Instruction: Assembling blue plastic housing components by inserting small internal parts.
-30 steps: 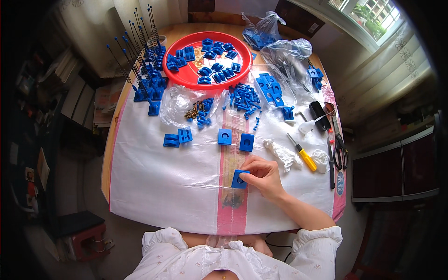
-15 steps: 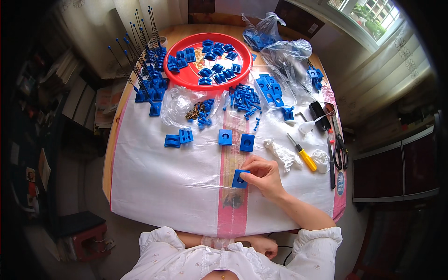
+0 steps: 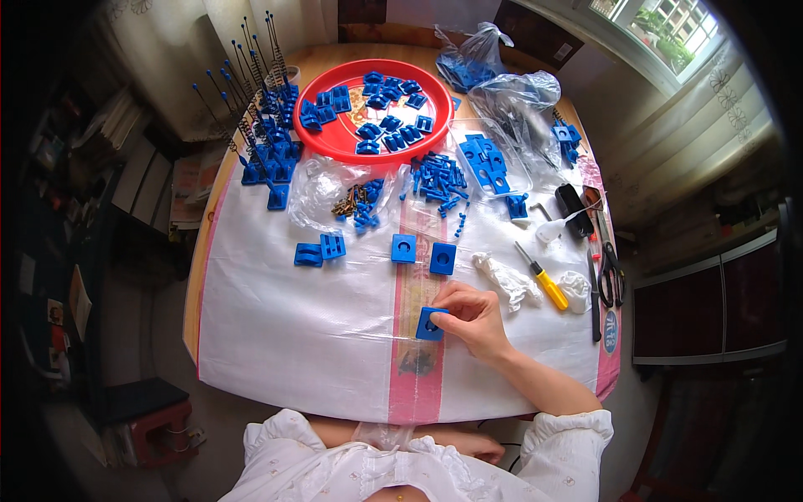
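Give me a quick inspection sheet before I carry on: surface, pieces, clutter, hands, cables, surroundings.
Surface: white sheet with a pink-edged band, over a wooden table.
Pieces: one blue square in hand; two more blue squares lie beyond it.
Clutter: red tray of blue parts at the far side; crumpled tissues, yellow-handled screwdriver and scissors at right.
Hands: right hand pinches the blue square; left hand below the near edge, grip unclear.
Cables: dark cord below the near edge.
Surroundings: window far right, red stool near left.
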A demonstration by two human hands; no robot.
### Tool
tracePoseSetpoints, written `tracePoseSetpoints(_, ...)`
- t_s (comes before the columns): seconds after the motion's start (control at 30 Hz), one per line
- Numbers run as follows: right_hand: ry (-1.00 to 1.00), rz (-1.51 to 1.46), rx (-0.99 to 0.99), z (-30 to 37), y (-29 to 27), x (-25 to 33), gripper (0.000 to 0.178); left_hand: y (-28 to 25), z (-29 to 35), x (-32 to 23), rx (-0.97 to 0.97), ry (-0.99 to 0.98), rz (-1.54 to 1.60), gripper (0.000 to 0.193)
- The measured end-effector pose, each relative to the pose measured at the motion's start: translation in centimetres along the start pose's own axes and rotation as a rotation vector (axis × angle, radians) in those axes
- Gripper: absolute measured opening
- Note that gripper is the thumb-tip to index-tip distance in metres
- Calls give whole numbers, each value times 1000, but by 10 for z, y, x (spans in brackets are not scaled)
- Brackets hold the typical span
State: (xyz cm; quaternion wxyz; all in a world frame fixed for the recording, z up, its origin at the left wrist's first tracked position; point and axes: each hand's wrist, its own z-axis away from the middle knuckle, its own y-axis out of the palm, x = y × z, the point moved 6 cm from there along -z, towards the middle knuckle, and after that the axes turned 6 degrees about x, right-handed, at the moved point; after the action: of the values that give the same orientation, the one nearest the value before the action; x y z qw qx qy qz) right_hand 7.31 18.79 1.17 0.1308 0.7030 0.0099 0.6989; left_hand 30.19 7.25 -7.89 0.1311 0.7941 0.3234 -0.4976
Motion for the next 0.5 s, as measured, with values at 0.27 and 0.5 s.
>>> tracePoseSetpoints(0.27, 4, -9, -4, 0, -1, -1, 7, -2, 25, -10, -54, -77, 22, 17)
tracePoseSetpoints(0.5, 2, -3, 11, 0, 0, -1, 6, -5, 36, -16, -101, -138, 19, 18)
